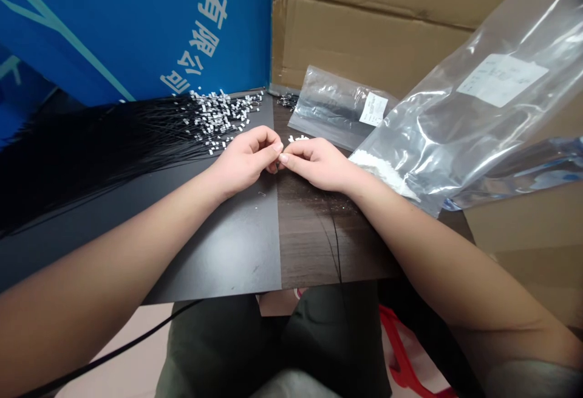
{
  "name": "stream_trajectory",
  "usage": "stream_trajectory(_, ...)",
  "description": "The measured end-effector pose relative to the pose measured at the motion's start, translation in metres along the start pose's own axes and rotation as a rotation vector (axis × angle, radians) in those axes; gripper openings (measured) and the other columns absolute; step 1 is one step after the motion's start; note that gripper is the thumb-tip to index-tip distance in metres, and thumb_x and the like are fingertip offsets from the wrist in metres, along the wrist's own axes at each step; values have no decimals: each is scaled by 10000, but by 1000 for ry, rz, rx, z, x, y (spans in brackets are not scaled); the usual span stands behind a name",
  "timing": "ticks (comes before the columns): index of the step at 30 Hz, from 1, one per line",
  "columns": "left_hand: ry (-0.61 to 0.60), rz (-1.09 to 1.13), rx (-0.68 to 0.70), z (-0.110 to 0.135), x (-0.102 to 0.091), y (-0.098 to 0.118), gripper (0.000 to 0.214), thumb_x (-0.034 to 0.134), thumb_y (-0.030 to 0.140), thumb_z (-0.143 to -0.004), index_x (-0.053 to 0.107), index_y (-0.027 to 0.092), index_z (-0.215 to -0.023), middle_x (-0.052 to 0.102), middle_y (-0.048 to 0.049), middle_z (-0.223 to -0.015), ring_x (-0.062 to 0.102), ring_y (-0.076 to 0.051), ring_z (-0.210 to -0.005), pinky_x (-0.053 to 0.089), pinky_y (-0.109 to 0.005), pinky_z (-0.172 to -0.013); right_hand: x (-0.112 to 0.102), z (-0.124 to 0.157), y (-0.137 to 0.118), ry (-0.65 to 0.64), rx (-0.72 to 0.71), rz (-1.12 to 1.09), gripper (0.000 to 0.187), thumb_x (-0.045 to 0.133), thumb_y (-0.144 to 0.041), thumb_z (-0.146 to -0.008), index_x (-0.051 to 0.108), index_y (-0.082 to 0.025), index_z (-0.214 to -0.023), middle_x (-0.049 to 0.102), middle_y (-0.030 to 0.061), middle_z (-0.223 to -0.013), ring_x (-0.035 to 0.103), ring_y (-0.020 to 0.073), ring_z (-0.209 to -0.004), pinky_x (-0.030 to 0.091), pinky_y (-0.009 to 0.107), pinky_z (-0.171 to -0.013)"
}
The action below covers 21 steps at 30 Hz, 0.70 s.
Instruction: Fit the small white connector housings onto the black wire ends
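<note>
My left hand [249, 158] and my right hand [316, 164] meet fingertip to fingertip above the table, both closed in a pinch. Whatever sits between the fingertips is too small and covered to make out on the left side. From below my right hand a thin black wire [337, 243] trails down to the table's front edge; its upper end is hidden by the hand. Just behind the hands lie a few small white connectors [298, 138]. At the left, a large bundle of black wires [91, 137] ends in many white connectors [218, 112].
A clear plastic bag [455, 137] with small white pieces [382, 170] lies at the right. Behind it are a flat labelled bag [337, 106] and a cardboard box [364, 27]. A blue panel [136, 21] stands at the back left. The dark table [228, 258] ends above my lap.
</note>
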State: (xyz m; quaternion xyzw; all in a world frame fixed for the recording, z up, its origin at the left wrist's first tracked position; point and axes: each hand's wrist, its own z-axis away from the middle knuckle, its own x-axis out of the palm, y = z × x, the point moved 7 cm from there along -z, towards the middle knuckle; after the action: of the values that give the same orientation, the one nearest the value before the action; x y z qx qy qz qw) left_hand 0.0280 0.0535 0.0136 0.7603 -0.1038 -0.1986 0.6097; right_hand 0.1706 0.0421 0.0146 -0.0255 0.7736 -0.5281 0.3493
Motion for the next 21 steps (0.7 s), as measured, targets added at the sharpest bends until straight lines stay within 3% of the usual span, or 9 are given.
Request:
stream_trajectory(7,-41,-90,25,0,-3,2,288,779,458,-937,645,207,-890,691,-22,-766,634,-162,-703,514,-276,-670,0,0,-1,-5,43,51,527,665,-648,-1019,809,-150,-922,727,25,-804,582,167,-756,392,303,-722)
stream_trajectory(13,-18,-263,47,0,-5,7,194,705,373,-964,649,207,-880,684,-18,-746,618,-168,-697,479,-278,-655,0,2,-5,-4,100,100,470,661,-569,-1035,752,-165,-813,596,-18,-655,500,143,-660,354,298,-667)
stream_trajectory(17,65,-153,4,-1,-8,6,170,730,328,-932,628,208,-869,663,-4,-743,634,-156,-666,504,-269,-642,-2,2,-6,39,85,97,459,635,-563,-1058,781,-173,-865,588,-19,-641,502,146,-651,363,299,-663)
stream_trajectory(21,152,5,-26,-2,-13,1,180,756,291,-915,616,201,-848,651,1,-747,634,-128,-628,525,-254,-634,-14,2,-5,203,37,33,536,636,-688,-1035,799,-183,-952,611,1,-724,543,167,-727,397,303,-682)
